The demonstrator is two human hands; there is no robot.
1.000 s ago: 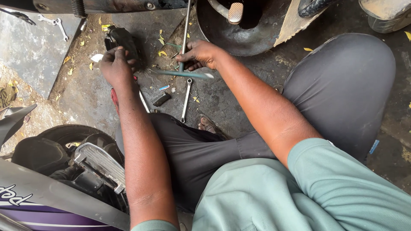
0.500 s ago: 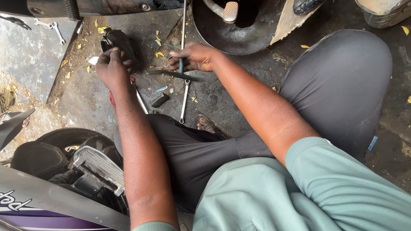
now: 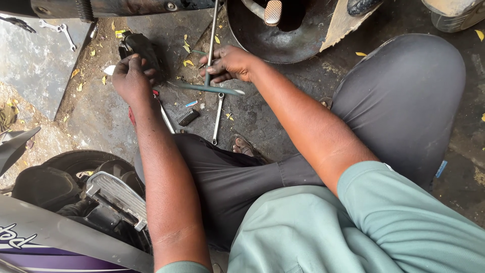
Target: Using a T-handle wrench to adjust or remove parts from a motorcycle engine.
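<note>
I squat on a dirty concrete floor. My right hand (image 3: pixel 230 63) grips a T-handled metal wrench (image 3: pixel 208 87), its long shaft running up toward a black tyre (image 3: pixel 283 38). My left hand (image 3: pixel 130 78) is closed on a small white piece and presses against a black part (image 3: pixel 144 48) lying on the floor. A second long socket wrench (image 3: pixel 218 119) lies just below my right hand. A red-handled tool (image 3: pixel 161 111) lies under my left wrist.
A small black ribbed piece (image 3: pixel 187 118) lies between my arms. Spanners (image 3: pixel 60 30) rest on a grey sheet at top left. A scooter's footrest (image 3: pixel 116 194) and purple-grey body panel (image 3: pixel 60 242) sit at lower left. A foot peg (image 3: pixel 273 11) sticks out above the tyre.
Both hands hold their places on the wrench and the black part. The view has shifted slightly, bringing the tyre and hands lower in frame.
</note>
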